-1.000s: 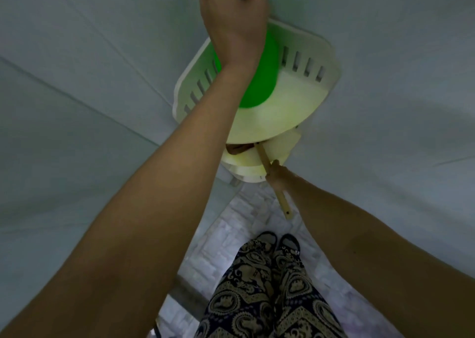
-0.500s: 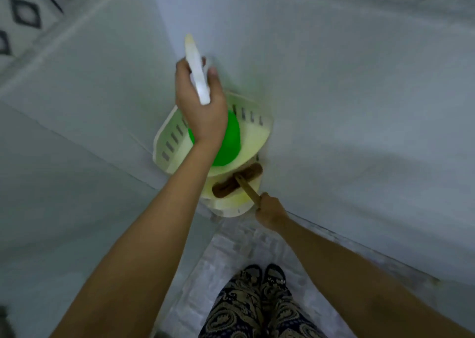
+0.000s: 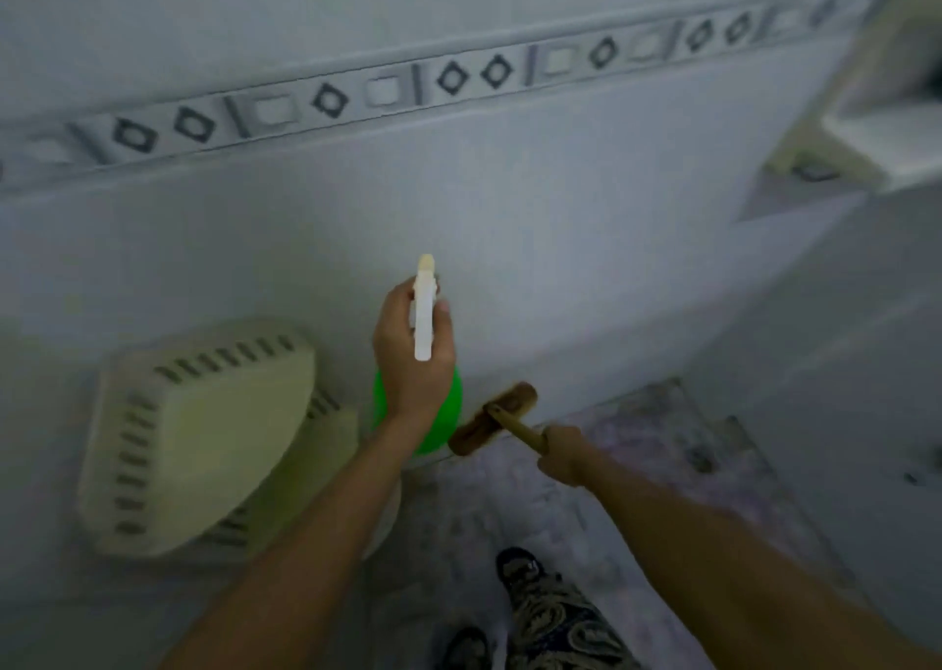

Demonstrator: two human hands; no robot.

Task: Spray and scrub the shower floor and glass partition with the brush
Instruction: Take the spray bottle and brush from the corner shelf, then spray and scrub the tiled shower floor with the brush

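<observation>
Both hands had swung clear of the shelf [image 3: 204,435], now at left. Grey wall [image 3: 509,200] with a patterned border [image 3: 459,78] filled the view above the mottled floor [image 3: 637,445]. No scrubbing looked begun; aiming downward probably came next. Left hand [image 3: 413,358] gripped the green sprayer [image 3: 423,312]; right hand [image 3: 563,452] clamped the brush [image 3: 492,419], low beside it.
</observation>
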